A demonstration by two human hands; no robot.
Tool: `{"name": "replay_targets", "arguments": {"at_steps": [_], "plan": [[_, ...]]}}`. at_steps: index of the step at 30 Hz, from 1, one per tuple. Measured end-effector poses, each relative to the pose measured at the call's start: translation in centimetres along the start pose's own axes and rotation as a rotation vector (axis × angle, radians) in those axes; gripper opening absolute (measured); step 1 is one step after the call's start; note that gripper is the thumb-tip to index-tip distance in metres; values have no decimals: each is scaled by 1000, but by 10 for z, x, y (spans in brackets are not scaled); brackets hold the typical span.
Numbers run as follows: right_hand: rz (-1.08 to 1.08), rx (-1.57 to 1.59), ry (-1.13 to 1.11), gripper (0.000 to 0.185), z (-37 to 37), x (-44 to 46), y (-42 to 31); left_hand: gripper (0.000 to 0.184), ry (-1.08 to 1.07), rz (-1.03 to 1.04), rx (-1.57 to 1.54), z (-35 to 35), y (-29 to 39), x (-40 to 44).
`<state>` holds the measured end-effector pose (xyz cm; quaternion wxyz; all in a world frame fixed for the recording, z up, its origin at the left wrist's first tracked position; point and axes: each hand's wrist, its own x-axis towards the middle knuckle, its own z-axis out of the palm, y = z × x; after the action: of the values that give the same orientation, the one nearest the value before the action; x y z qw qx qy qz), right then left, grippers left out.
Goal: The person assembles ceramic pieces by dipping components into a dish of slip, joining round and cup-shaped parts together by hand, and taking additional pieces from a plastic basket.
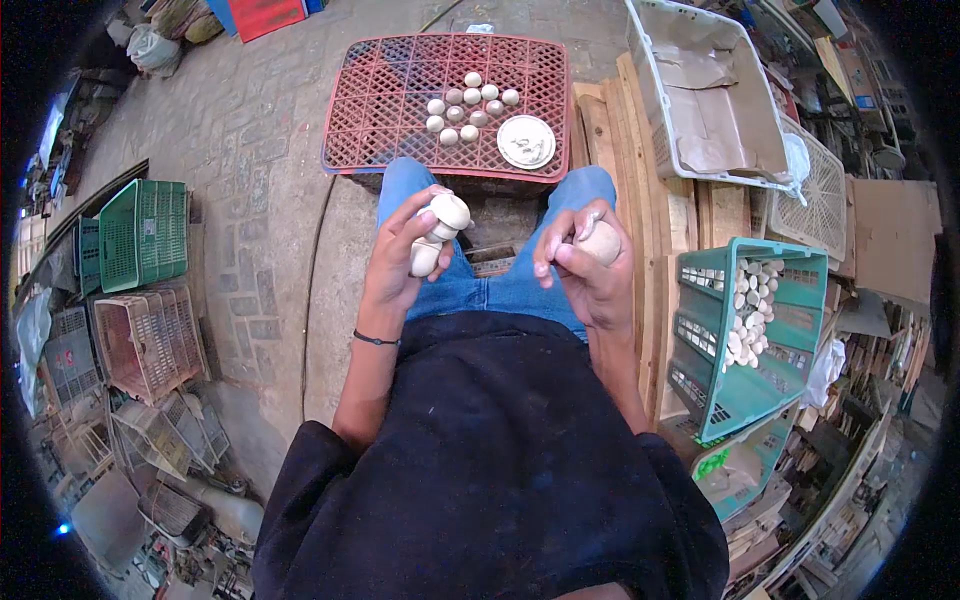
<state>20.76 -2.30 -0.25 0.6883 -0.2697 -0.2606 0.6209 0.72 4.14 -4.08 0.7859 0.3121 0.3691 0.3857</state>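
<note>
My left hand point(390, 262) is closed around a few pale, rounded wood-like knobs point(450, 212), stacked against its palm and fingers. In my right hand point(607, 285) a single pale round knob point(602, 242) is gripped between thumb and fingers, with white smears on the fingertips. Both hands are raised above my lap, apart from each other. Beyond my knees, an upturned red plastic crate point(385, 110) carries several similar round knobs point(454, 113) in a loose cluster. To the right of that cluster lies a round white dish point(512, 150) with white paste on it.
At my right, a green crate point(712, 410) holds many pale pieces point(750, 315). Wooden planks point(640, 190) run beside my right leg, below a white crate point(668, 120) lined with brown paper. Green point(145, 235) and pinkish point(150, 345) crates stand on the left.
</note>
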Motion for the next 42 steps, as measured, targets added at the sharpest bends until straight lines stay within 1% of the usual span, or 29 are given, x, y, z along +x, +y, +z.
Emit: {"name": "replay_targets", "arguments": {"at_steps": [2,3,6,7,9,13,15,16,18,21,24,27,34,36,39,40,42], "plan": [[36,51,42,24,-5,-3,0,39,-38,-7,-79,4,2,-2],[69,100,86,23,-7,-4,0,39,-35,-6,-79,5,4,-2],[73,70,136,23,-14,-3,5,38,-50,-2,-68,8,5,-3],[74,70,135,23,-12,-2,6,38,-58,-4,-60,9,5,-3],[17,-136,142,22,-5,1,10,37,-64,-8,-50,9,5,-4],[10,-165,135,23,-2,2,15,38,-97,-13,-31,8,5,-5],[63,-66,131,19,-1,3,13,38,-108,-9,-24,9,5,-5],[65,-63,129,19,-3,3,15,38,-111,-14,-18,9,6,-6],[51,-100,89,12,-9,3,18,38,-111,-16,-10,12,7,-7],[94,-97,64,7,-11,2,15,38,-115,-27,-11,15,8,-9],[119,-181,97,6,-9,0,15,38,-130,-37,-13,17,9,-10],[157,-140,118,8,-10,-1,17,39,-139,-43,-12,19,9,-10],[136,-207,70,11,-6,0,21,38,-148,-50,20,21,10,-11],[110,-377,43,10,-2,2,19,38,-146,-47,25,21,11,-12],[87,-408,87,8,4,3,18,37,-134,-48,26,23,12,-13],[89,-408,88,8,5,3,17,37,-135,-45,34,24,12,-14],[77,-310,105,9,5,4,16,37,-137,-41,43,25,12,-14]]}}
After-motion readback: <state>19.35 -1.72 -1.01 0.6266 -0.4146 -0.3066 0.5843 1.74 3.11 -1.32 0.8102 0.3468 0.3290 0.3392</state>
